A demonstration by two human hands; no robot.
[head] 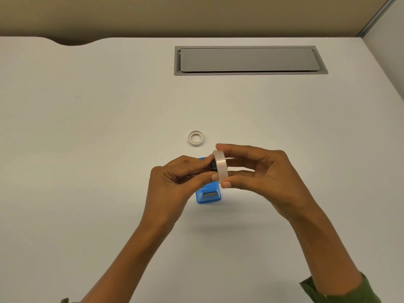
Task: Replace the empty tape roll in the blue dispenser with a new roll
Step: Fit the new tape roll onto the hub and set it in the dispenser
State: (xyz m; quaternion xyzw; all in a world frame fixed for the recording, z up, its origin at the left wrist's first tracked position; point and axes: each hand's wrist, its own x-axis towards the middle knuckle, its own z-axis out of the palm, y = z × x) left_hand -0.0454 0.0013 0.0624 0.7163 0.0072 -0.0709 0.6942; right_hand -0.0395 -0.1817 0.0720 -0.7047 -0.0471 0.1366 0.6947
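New roll [220,166]: pinched edge-on by right hand [260,173] above blue dispenser [208,194]; left hand [177,178] pinches black hub [213,165]. Empty core [196,138] at 11 o'clock. Risk: hub seating crooked, jamming.

Empty core [196,138] on desk [87,149] behind dispenser [208,195], cable hatch [251,60] farther back.

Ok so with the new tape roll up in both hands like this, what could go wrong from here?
1. The new roll and the small black hub are pinched only at fingertips above the table; a slip in either grip could drop one.
2. The blue dispenser sits unheld under the hands, so a lowering hand might knock it.
3. The empty core lies loose close by and could get bumped away.
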